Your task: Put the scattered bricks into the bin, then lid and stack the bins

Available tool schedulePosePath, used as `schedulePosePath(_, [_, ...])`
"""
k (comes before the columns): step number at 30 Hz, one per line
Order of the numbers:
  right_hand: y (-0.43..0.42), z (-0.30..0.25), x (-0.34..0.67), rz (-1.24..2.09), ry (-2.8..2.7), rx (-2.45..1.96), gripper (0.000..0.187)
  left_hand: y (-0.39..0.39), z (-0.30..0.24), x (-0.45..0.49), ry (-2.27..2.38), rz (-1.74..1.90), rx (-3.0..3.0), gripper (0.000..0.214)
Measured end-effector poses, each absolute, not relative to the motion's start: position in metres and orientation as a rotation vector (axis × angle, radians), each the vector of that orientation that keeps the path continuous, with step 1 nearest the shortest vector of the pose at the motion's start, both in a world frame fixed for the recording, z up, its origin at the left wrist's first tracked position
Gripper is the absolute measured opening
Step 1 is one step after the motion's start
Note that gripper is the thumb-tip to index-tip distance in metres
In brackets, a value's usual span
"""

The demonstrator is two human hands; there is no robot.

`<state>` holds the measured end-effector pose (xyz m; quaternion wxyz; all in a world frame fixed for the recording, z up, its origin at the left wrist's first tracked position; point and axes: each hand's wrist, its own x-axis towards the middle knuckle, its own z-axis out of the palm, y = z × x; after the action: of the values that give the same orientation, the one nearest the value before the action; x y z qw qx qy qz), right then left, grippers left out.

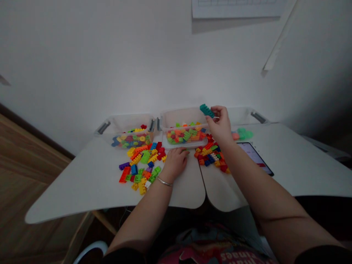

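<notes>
White tabletop (82, 183) — R fingers (219, 109) pinching teal brick (206, 110) nr ctr bin (178, 118); L fingers (183, 154) — can't tell if spread.

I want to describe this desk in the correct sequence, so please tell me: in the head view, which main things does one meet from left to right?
Leftmost clear bin, left hand, teal brick, right hand, phone.
</notes>
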<state>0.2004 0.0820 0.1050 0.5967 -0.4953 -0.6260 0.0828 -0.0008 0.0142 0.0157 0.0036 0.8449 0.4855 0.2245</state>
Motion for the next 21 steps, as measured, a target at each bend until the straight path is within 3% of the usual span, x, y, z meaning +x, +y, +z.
schedulePosePath(11, [0.131,0.137,0.168,0.224,-1.937,-1.582,0.023,0.015,0.012,-0.004,1.472,0.750,2.687,0.028])
schedulePosePath(21, [0.148,0.136,0.158,0.223,-2.027,-1.814,0.023,0.014,0.012,-0.006,1.446,0.713,2.650,0.024])
